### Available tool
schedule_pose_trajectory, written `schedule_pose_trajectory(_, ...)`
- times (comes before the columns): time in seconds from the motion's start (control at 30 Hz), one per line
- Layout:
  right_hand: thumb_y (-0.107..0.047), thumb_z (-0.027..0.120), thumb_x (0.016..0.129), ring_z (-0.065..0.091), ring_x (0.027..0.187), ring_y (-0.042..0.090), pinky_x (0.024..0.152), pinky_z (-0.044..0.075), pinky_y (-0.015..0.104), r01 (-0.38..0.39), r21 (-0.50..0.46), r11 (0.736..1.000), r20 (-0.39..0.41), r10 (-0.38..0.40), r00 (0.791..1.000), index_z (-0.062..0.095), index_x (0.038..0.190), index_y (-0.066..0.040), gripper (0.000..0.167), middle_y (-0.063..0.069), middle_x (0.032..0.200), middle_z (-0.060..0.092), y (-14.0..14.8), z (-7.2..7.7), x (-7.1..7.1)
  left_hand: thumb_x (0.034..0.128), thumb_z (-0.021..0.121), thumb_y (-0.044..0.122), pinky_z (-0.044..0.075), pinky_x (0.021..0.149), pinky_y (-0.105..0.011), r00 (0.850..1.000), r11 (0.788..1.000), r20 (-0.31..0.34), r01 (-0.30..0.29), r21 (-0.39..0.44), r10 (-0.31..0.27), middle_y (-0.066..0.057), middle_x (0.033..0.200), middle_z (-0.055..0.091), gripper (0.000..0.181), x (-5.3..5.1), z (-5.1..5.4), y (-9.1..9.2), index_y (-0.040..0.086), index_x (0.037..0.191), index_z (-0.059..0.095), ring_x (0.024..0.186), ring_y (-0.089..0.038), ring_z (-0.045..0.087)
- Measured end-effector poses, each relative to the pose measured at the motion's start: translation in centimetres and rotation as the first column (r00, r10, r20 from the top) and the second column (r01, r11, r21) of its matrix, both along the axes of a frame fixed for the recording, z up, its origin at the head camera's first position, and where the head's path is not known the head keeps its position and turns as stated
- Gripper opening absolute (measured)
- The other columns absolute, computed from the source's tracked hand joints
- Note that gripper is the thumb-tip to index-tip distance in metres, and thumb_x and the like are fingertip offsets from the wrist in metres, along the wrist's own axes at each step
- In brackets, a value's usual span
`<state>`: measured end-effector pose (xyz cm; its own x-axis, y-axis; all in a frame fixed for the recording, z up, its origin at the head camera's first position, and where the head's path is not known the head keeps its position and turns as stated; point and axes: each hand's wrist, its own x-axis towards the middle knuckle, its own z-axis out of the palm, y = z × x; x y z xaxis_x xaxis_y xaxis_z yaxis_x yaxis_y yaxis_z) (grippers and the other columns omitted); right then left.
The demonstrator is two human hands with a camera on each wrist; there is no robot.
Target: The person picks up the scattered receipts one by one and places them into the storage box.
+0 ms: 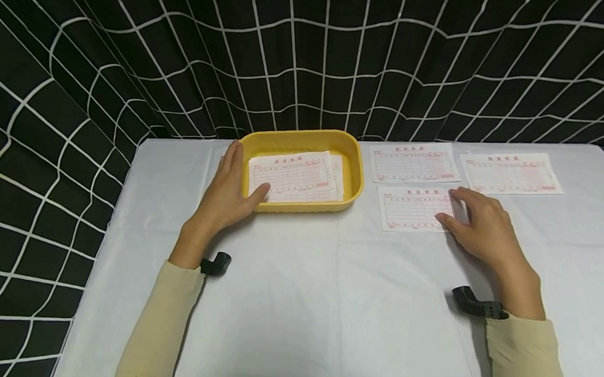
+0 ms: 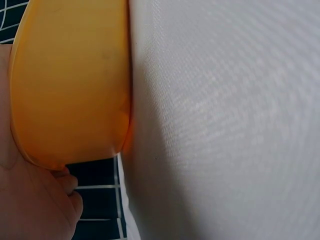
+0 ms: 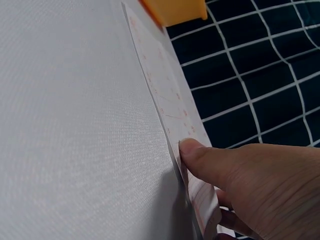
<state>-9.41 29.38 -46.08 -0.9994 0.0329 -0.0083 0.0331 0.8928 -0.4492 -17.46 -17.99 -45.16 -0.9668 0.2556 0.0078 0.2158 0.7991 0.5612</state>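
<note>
A yellow plastic tray (image 1: 353, 176) stands at the back of the table, with several white forms printed in red (image 1: 291, 175) stacked inside. My left hand (image 1: 224, 193) holds its left end, the thumb over the front rim and the fingers along the outer side. In the left wrist view the palm lies against the tray wall (image 2: 70, 85). My right hand (image 1: 483, 223) pinches the right end of a loose printed form (image 1: 412, 209). The right wrist view shows the thumb on top of this form (image 3: 167, 95), whose near end bends up; the other fingers are partly hidden.
Two more printed forms lie flat behind the right hand, one on the left (image 1: 413, 163) and one on the right (image 1: 511, 173). White cloth (image 1: 309, 303) covers the table. A dark wall with white netting (image 1: 293, 50) rises behind it and along the left.
</note>
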Motion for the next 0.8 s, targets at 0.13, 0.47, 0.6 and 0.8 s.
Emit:
schedule_pose_trajectory(0.13, -0.024, 0.076, 0.097, 0.041, 0.142, 0.063, 0.117, 0.030, 0.077, 0.012, -0.006, 1.000, 0.004, -0.012, 1.000, 0.050, 0.151, 0.007, 0.067, 0.039, 0.151, 0.050, -0.01, 0.09, -0.04, 0.0978, 0.058, 0.056, 0.020, 0.136, -0.050, 1.000, 1.000, -0.003, -0.002, -0.001, 0.002, -0.010, 0.181, 0.000, 0.106, 0.02, -0.03, 0.03, 0.007, 0.171, 0.000, 0.168, -0.030, 0.009)
schedule_pose_trajectory(0.47, -0.019, 0.080, 0.093, 0.042, 0.145, 0.061, 0.117, 0.034, 0.073, 0.082, -0.073, 0.994, 0.011, -0.082, 0.997, 0.050, 0.152, 0.007, 0.071, 0.039, 0.153, 0.049, -0.26, 0.42, -0.18, 0.0979, 0.059, 0.056, 0.021, 0.135, -0.050, 1.000, 1.000, 0.006, -0.007, 0.010, 0.007, -0.010, 0.181, -0.001, 0.106, 0.08, -0.04, 0.06, 0.007, 0.171, -0.001, 0.168, -0.029, 0.010)
schedule_pose_trajectory(0.6, -0.017, 0.079, 0.093, 0.044, 0.143, 0.061, 0.116, 0.036, 0.072, 0.130, -0.088, 0.988, 0.005, -0.130, 0.991, 0.055, 0.149, 0.005, 0.065, 0.038, 0.150, 0.052, -0.20, 0.51, -0.04, 0.0979, 0.059, 0.055, 0.023, 0.135, -0.050, 1.000, 1.000, 0.004, -0.010, 0.006, 0.010, -0.011, 0.181, 0.000, 0.106, 0.08, -0.15, 0.09, 0.007, 0.171, 0.000, 0.168, -0.029, 0.011)
schedule_pose_trajectory(0.8, -0.017, 0.076, 0.094, 0.063, 0.108, 0.047, 0.085, 0.049, 0.053, 0.168, -0.073, 0.983, -0.037, -0.171, 0.985, 0.066, 0.138, 0.004, 0.050, 0.037, 0.127, 0.068, 0.24, 0.55, 0.29, 0.0982, 0.059, 0.055, 0.022, 0.135, -0.048, 1.000, 1.000, 0.003, -0.006, 0.005, 0.006, -0.011, 0.181, 0.000, 0.106, 0.03, -0.21, 0.09, 0.006, 0.170, -0.001, 0.168, -0.028, 0.011)
